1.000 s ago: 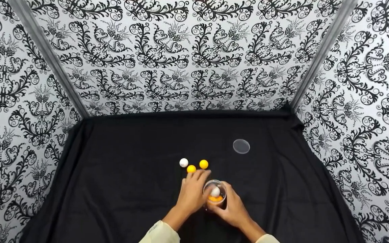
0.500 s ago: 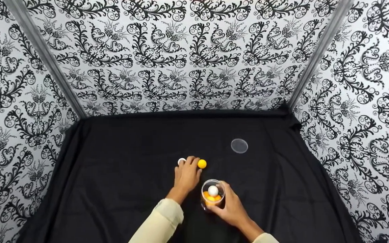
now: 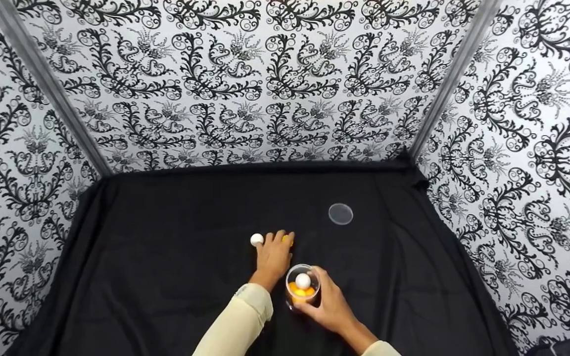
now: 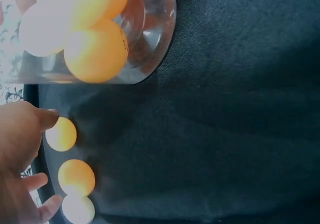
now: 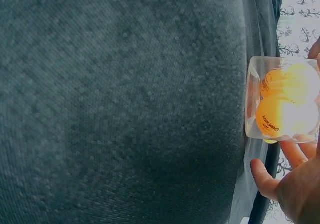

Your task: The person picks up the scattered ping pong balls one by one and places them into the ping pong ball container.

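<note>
In the head view my right hand [image 3: 332, 302] grips a clear plastic container [image 3: 293, 302] upright, thumb and fingers around its side. Inside it are several orange ping-pong balls [image 4: 97, 52] with a white ping-pong ball [image 3: 303, 281] on top. My left hand [image 3: 271, 257] reaches over the loose balls, fingers spread. In the left wrist view an orange ball [image 4: 61, 134] lies at the thumb tip, a second orange ball [image 4: 76, 178] sits between thumb and fingers, and a loose white ball [image 4: 78, 210] is beside the fingertips. From the head, the left hand hides most of the orange ones.
A round clear lid [image 3: 340, 214] lies flat on the black cloth [image 3: 181, 257], beyond the container and to the right. Patterned walls [image 3: 225, 89] enclose the table at the back and both sides.
My left hand has moved from beside the container's rim, forward and left onto the loose balls. The right hand keeps its grip on the container. The head view has shifted slightly.
</note>
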`<move>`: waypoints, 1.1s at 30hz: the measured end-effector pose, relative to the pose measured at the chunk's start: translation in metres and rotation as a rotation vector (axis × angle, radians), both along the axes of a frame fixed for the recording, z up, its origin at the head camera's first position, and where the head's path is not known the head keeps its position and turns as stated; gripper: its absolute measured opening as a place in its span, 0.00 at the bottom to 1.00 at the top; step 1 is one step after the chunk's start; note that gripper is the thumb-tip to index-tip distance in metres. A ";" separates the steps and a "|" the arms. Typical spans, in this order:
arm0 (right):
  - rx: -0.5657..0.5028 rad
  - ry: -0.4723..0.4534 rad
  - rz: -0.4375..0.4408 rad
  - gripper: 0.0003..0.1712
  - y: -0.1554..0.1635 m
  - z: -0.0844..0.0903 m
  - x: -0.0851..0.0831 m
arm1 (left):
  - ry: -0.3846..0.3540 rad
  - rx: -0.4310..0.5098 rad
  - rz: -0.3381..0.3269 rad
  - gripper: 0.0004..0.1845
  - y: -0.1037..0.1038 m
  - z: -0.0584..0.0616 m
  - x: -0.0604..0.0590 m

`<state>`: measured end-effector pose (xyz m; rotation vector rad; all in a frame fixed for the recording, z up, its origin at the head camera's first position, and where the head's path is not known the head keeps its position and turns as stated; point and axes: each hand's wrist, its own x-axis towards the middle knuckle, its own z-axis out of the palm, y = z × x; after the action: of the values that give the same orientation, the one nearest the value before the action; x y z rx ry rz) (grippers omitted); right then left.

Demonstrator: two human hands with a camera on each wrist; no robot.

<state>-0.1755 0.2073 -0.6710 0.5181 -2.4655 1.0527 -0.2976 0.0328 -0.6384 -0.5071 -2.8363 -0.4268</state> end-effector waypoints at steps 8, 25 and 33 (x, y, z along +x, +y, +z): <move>-0.007 -0.020 0.029 0.54 -0.008 0.000 0.002 | -0.060 -0.179 -0.002 0.27 -0.005 -0.011 -0.007; -0.023 -0.049 0.010 0.53 -0.004 0.001 0.003 | -0.017 -0.275 -0.037 0.12 -0.008 -0.027 -0.001; -0.014 -0.020 -0.004 0.53 0.000 -0.001 0.001 | 0.028 -0.239 -0.065 0.16 -0.004 -0.020 0.001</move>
<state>-0.1743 0.2074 -0.6721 0.5007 -2.4731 1.0781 -0.2963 0.0292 -0.6589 -0.6457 -2.8657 -0.0894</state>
